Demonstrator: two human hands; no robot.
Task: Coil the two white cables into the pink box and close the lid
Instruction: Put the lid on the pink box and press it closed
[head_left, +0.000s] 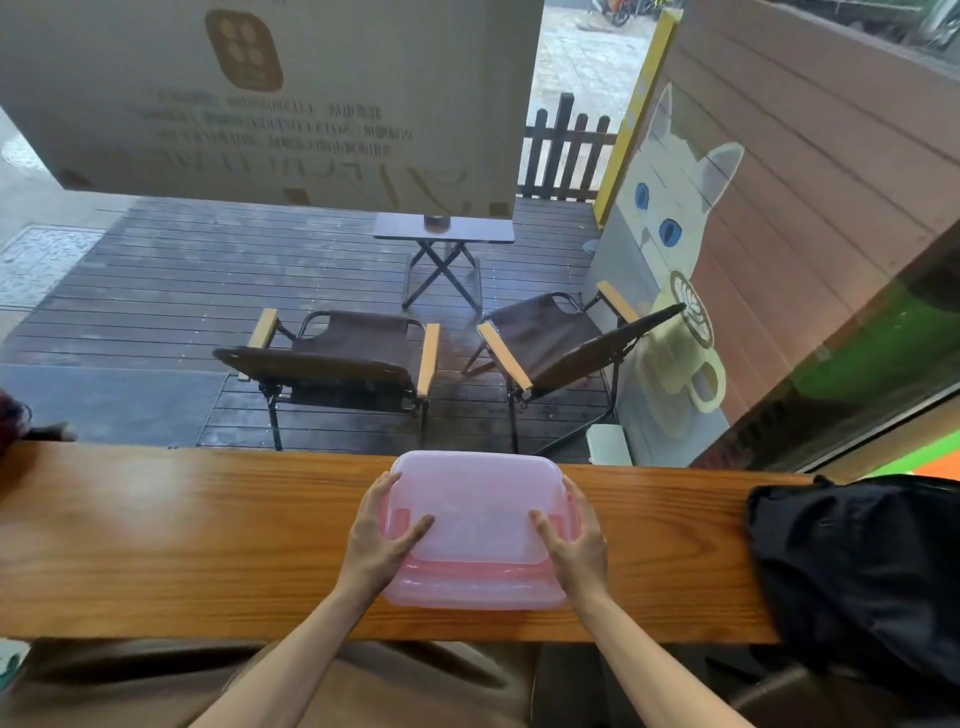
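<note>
A translucent pink box (475, 587) stands in the middle of the wooden counter (182, 545), with its pink lid (478, 504) lying on top of it. My left hand (382, 535) holds the lid's left edge, thumb on top and fingers along the side. At the lid's right edge, my right hand (571, 535) grips the same way. Something pale shows faintly through the lid; the white cables cannot be made out clearly.
A black bag (857, 566) lies on the counter's right end. At the far left edge sits a dark red object (13, 421). Beyond the window are two folding chairs and a small table on a wet deck.
</note>
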